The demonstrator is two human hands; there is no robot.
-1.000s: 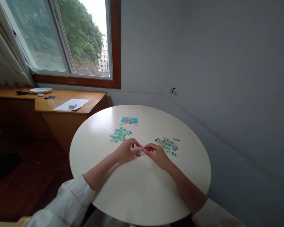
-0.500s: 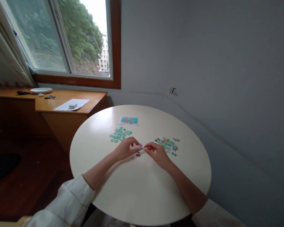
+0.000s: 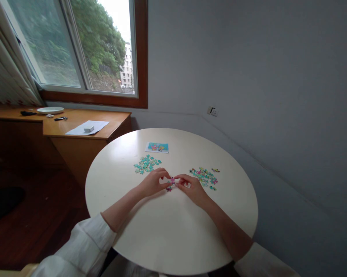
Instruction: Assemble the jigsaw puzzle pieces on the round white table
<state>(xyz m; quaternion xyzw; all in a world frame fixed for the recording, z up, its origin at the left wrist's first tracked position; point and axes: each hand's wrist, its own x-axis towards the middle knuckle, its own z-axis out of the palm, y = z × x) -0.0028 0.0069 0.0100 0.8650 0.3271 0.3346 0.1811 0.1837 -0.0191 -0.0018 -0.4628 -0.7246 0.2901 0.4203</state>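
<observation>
From where I stand, white sleeves (image 3: pixel 81 242) fill the frame's lower corners, both forearms slanting in over the round table (image 3: pixel 173 234). Near the centre, a darker puzzle piece (image 3: pixel 169 189) lies just below a pink puzzle piece (image 3: pixel 172 181), which the left hand (image 3: pixel 153 182) pinches between thumb and forefinger, wrist arched. Half a second ago the right hand (image 3: pixel 193 188) had its fingertips bunched just beside that piece; now thumb and forefinger have spread to its right edge, though I can't tell whether they grip. Farther off sit a mixed pile (image 3: pixel 205 178) right of centre, a teal pile (image 3: pixel 146 164) left, then a picture card (image 3: pixel 158 147).
</observation>
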